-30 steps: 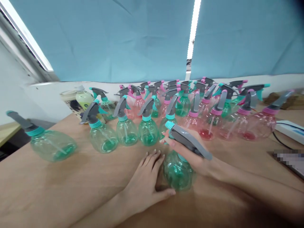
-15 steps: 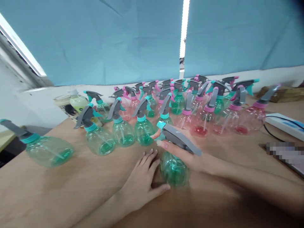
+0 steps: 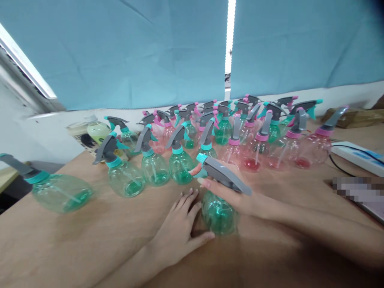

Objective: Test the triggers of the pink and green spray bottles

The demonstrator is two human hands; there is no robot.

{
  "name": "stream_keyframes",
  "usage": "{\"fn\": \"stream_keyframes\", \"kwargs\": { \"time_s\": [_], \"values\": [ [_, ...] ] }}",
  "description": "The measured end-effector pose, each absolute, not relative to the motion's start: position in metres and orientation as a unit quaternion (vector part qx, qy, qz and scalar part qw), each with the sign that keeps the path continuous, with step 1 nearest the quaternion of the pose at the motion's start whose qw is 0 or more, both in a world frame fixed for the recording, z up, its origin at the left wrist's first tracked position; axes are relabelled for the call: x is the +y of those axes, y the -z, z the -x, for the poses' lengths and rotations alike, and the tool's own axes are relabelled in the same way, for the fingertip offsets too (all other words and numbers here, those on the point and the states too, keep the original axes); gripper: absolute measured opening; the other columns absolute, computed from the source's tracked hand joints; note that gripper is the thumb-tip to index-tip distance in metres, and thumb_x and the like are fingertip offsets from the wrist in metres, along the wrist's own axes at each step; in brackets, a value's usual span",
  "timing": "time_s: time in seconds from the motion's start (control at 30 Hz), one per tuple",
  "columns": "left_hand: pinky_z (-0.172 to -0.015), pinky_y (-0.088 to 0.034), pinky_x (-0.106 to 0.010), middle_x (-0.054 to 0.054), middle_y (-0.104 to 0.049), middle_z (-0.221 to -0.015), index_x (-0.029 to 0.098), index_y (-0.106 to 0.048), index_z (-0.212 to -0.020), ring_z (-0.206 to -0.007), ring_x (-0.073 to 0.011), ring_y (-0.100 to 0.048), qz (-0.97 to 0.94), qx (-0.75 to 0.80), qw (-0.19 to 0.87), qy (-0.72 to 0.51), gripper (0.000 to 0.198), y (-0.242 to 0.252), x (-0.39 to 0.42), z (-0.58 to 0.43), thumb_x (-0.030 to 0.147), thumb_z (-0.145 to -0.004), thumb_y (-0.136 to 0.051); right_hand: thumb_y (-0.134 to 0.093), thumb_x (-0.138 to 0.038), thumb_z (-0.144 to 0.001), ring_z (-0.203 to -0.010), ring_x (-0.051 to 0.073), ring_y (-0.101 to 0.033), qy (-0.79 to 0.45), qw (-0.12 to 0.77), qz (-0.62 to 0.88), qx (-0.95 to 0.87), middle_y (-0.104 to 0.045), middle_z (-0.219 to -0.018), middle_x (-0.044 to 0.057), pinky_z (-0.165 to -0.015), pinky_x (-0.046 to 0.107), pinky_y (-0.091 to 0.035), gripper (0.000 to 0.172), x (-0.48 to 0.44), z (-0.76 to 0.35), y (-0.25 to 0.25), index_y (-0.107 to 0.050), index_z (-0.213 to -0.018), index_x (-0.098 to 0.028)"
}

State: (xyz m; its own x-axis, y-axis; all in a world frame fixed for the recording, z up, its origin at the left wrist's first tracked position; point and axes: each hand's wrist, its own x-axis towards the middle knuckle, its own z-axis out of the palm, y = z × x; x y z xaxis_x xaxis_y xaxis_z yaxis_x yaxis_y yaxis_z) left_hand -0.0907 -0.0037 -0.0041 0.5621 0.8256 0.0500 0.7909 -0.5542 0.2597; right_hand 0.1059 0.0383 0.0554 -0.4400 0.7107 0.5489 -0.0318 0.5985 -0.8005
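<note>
Green plastic, clear and round, the spray bottle (image 3: 218,216) stood upright on the wooden table (image 3: 90,248), near rows of green bottles (image 3: 180,166) and pink bottles (image 3: 252,156). Handling it well seemed to call for a steady base and no tipping while the grey spray head (image 3: 223,179) was worked. The right hand (image 3: 240,200) was wrapped around the neck under that head; the left hand (image 3: 177,232) lay flat and spread, thumb at the bottle's foot

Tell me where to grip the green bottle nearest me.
Likely the grey sprayer head, from the right, as the right hand does: it's narrow and juts up, while the round body is wide and the left hand sits beside it.
</note>
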Motion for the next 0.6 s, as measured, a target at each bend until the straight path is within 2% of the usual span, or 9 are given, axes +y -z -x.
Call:
{"fn": "stream_keyframes", "kwargs": {
  "time_s": [0.27, 0.4, 0.6],
  "values": [
    [-0.111, -0.03, -0.062, -0.021, -0.035, -0.153, 0.012, -0.048, -0.136, -0.141, -0.04, -0.031, -0.879, 0.463, 0.098, -0.067, 0.071, 0.0029, -0.0041, 0.0904, 0.062, -0.087, -0.054, -0.059, -0.024, -0.089, -0.06, 0.008, -0.05, -0.393, 0.474, 0.223, -0.756, -0.055, -0.075, -0.004, -0.056, 0.022, -0.043, 0.012, 0.0378, -0.1067, -0.0561, -0.06, -0.1, -0.018],
    [-0.112, -0.03, -0.061, -0.021, -0.033, -0.154, 0.011, -0.047, -0.138, -0.142, -0.0394, -0.03, -0.876, 0.467, 0.107, -0.061, 0.073, 0.004, -0.0042, 0.0914, 0.063, -0.087, -0.053, -0.058, -0.024, -0.09, -0.064, 0.009, -0.053, -0.377, 0.474, 0.221, -0.764, -0.057, -0.08, -0.003, -0.059, 0.024, -0.045, 0.01, 0.0388, -0.1064, -0.0546, -0.059, -0.099, -0.02],
    [-0.112, -0.03, -0.06, -0.021, -0.033, -0.154, 0.011, -0.047, -0.138, -0.141, -0.0391, -0.03, -0.877, 0.468, 0.098, -0.053, 0.073, 0.0037, -0.0033, 0.0908, 0.064, -0.087, -0.052, -0.058, -0.022, -0.089, -0.065, 0.009, -0.053, -0.354, 0.483, 0.21, -0.773, -0.058, -0.079, -0.003, -0.062, 0.024, -0.044, 0.005, 0.0406, -0.106, -0.058, -0.059, -0.093, -0.02]
  ]
}}
